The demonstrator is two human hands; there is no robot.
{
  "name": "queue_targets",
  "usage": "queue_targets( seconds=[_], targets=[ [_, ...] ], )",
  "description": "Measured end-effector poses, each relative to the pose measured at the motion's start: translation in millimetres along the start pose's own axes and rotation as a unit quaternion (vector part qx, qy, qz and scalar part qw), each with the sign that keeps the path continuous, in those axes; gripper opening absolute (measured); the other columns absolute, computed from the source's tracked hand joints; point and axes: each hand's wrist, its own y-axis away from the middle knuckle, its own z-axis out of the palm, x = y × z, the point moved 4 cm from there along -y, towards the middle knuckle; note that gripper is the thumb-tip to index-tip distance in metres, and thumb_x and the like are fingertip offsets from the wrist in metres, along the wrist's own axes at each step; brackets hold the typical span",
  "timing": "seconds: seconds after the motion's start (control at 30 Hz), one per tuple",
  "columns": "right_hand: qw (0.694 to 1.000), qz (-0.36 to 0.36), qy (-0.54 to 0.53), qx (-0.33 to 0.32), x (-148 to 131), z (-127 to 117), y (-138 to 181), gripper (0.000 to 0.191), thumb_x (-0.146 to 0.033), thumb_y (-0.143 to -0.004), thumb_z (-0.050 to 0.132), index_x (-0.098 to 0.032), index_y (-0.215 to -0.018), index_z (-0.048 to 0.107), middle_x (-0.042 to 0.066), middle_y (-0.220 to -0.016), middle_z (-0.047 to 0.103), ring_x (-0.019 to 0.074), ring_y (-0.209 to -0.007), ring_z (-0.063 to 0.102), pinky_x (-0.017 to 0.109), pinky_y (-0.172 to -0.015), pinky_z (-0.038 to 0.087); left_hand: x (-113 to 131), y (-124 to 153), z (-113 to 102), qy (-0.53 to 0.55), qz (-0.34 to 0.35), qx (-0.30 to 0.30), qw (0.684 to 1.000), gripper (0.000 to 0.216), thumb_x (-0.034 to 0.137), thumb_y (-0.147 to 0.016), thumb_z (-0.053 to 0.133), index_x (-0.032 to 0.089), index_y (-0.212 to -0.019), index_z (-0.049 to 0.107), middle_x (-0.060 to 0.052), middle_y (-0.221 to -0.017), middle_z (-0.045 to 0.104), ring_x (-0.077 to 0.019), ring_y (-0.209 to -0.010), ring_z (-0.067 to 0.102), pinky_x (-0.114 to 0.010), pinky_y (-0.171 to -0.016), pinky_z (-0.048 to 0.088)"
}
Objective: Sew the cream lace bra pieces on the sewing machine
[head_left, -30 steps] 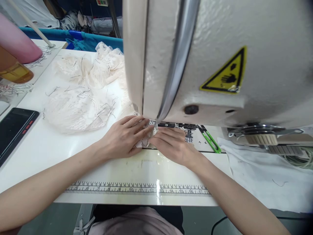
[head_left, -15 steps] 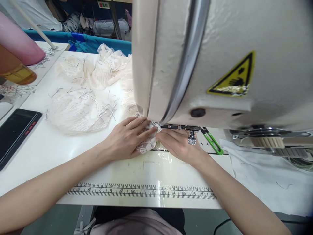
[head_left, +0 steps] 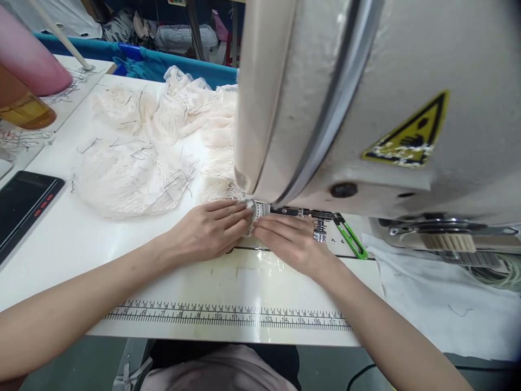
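A strip of white lace fabric point(head_left: 260, 208) lies under the head of a sewing machine point(head_left: 268, 108). My left hand point(head_left: 214, 229) is on the left of the lace, fingers together and straight, pressing it against the bed. From the right, my right hand point(head_left: 293, 241) holds the same lace with its fingers close together, the fingertips almost meeting the left ones. Both thumbs and most of the held lace are hidden. A black presser-side metal part with a tension knob point(head_left: 319, 233) sits over my right hand. The needle is out of sight.
Gathered cream lace pieces point(head_left: 130, 174) with loose dark threads lie left and behind. A phone point(head_left: 28, 201) rests at far left, near a pink thread cone point(head_left: 36, 49). Green thread snips point(head_left: 352, 239) and white cloth point(head_left: 443, 304) are on the right; a printed ruler point(head_left: 228, 316) runs along the front.
My left hand has turned flatter over the lace, covering the loose part that showed below it. Both hands stay at the machine, fingertips closer together. The view has shifted slightly.
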Motion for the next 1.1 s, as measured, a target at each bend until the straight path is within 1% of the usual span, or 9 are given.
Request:
queue_targets(
  seconds=[0.13,0.33,0.43,0.6,0.7,0.83,0.97,1.1],
  targets=[
    [1.000,-0.007,0.003,0.025,-2.9,3.9,0.0,0.022,-0.003,-0.088,0.059,-0.020,-0.099,0.066,-0.003,-0.100,0.076,0.0117,-0.096,0.069,0.024,-0.085,0.056,-2.7,-0.3,-0.4,0.010,-0.017,-0.007,1.000,0.024,0.014,-0.097,0.042,0.013,-0.092,0.066,-0.010,-0.112,0.074,-0.0189,-0.106,0.070,-0.032,-0.101,0.055],
    [1.000,-0.004,0.010,0.030,-2.7,3.5,-3.0,0.024,-0.001,-0.087,0.057,-0.020,-0.099,0.067,-0.003,-0.102,0.076,0.0119,-0.096,0.070,0.025,-0.084,0.057,-5.7,1.1,3.0,0.023,-0.043,-0.029,0.998,0.024,0.013,-0.097,0.040,0.015,-0.094,0.064,-0.008,-0.113,0.073,-0.0194,-0.113,0.067,-0.035,-0.105,0.052],
    [1.000,0.003,0.015,0.023,-2.0,4.8,-3.0,0.026,0.000,-0.087,0.056,-0.021,-0.098,0.067,-0.004,-0.103,0.076,0.0118,-0.095,0.070,0.025,-0.086,0.057,-6.7,1.7,4.1,0.026,-0.051,-0.034,0.998,0.022,0.012,-0.096,0.040,0.014,-0.095,0.062,-0.010,-0.117,0.072,-0.0205,-0.115,0.066,-0.037,-0.106,0.051],
    [0.999,0.011,0.017,0.027,-1.2,3.5,-4.9,0.027,0.003,-0.085,0.056,-0.019,-0.096,0.068,-0.003,-0.103,0.076,0.0113,-0.091,0.071,0.022,-0.079,0.057,-7.0,2.8,5.6,0.023,-0.067,-0.038,0.997,0.020,0.013,-0.096,0.040,0.013,-0.099,0.060,-0.012,-0.119,0.071,-0.0223,-0.118,0.064,-0.039,-0.109,0.048],
    [0.999,0.031,0.009,0.018,0.6,4.7,-3.9,0.029,0.002,-0.087,0.055,-0.021,-0.097,0.069,-0.002,-0.102,0.076,0.0112,-0.090,0.071,0.021,-0.075,0.056,-7.2,3.3,6.8,0.022,-0.079,-0.042,0.996,0.021,0.012,-0.095,0.040,0.013,-0.103,0.059,-0.011,-0.119,0.071,-0.0220,-0.119,0.063,-0.040,-0.110,0.048],
    [0.998,0.063,-0.006,0.003,4.3,9.5,0.8,0.029,-0.001,-0.087,0.057,-0.023,-0.099,0.072,0.000,-0.103,0.075,0.0132,-0.094,0.070,0.022,-0.075,0.054,-7.4,3.5,8.2,0.020,-0.087,-0.041,0.995,0.021,0.013,-0.095,0.040,0.014,-0.104,0.059,-0.011,-0.116,0.072,-0.0225,-0.120,0.063,-0.041,-0.109,0.049],
    [0.997,0.079,-0.013,0.004,7.2,10.1,1.8,0.026,-0.005,-0.090,0.057,-0.023,-0.101,0.072,0.001,-0.104,0.075,0.0130,-0.093,0.070,0.023,-0.079,0.055,-7.1,3.3,9.1,0.005,-0.089,-0.038,0.995,0.021,0.014,-0.095,0.040,0.013,-0.103,0.060,-0.012,-0.116,0.072,-0.0238,-0.118,0.064,-0.042,-0.107,0.050],
    [0.995,0.093,-0.035,-0.001,9.5,6.3,-2.1,0.022,-0.012,-0.095,0.053,-0.023,-0.101,0.071,0.000,-0.107,0.074,0.0116,-0.096,0.069,0.024,-0.086,0.057,-5.8,2.1,8.6,-0.017,-0.084,-0.043,0.995,0.025,0.014,-0.096,0.040,0.011,-0.108,0.061,-0.013,-0.117,0.071,-0.0256,-0.119,0.064,-0.043,-0.106,0.050]
  ],
)
